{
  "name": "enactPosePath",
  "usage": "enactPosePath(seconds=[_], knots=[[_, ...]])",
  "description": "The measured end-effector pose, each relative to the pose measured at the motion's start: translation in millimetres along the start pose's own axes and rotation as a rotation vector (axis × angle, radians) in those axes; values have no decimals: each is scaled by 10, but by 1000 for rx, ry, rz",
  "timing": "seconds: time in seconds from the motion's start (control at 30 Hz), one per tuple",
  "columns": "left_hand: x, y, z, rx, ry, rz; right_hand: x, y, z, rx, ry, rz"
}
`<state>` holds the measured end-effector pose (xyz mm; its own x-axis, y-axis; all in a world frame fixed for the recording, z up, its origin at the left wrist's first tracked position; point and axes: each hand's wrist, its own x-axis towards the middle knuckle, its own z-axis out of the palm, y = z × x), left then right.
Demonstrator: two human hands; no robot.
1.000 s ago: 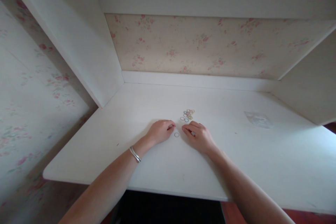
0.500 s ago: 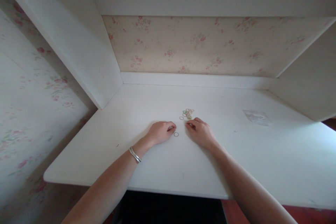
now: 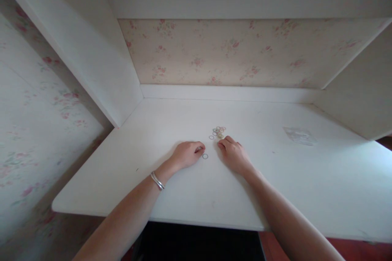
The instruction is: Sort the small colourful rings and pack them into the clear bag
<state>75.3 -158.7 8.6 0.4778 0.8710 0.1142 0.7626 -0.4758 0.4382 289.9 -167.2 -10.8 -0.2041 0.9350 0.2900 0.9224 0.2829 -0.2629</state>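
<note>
Floral wallpaper (image 3: 180, 55) is fronted by the bench (image 3: 171, 118); the left hand (image 3: 189, 153) is pinched together beside one ring (image 3: 207, 157), the right hand (image 3: 234, 153) likewise near piled rings (image 3: 219, 132); contents cannot be told.

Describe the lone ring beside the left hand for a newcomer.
On the white desk, find the left hand, with a silver bangle at its wrist. Just right of that hand lies a thin, grey-looking ring. It lies alone, while the other rings cluster farther back, near the right hand.
</note>
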Motion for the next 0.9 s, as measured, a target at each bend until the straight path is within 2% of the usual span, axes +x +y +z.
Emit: enactPosePath(seconds=[0.17, 0.23, 0.37, 0.47, 0.77, 0.9], knots=[[2, 10, 1, -18, 5, -7, -8, 18, -33, 181, 92, -7], [2, 14, -3, -28, 9, -7, -26, -29, -64, 281, 122, -61], [-1, 24, -26, -48, -3, -18, -90, -210, -83, 367, 53, -260], [-1, 23, -37, -58, 0, -10, -125, -307, -65, 345, -8, -331], [5, 32, -30, -42, -2, -16, -155, -338, -88, 246, -29, -387], [7, 27, -20, -47, -4, -8, -130, -295, -133, 364, 12, -298]])
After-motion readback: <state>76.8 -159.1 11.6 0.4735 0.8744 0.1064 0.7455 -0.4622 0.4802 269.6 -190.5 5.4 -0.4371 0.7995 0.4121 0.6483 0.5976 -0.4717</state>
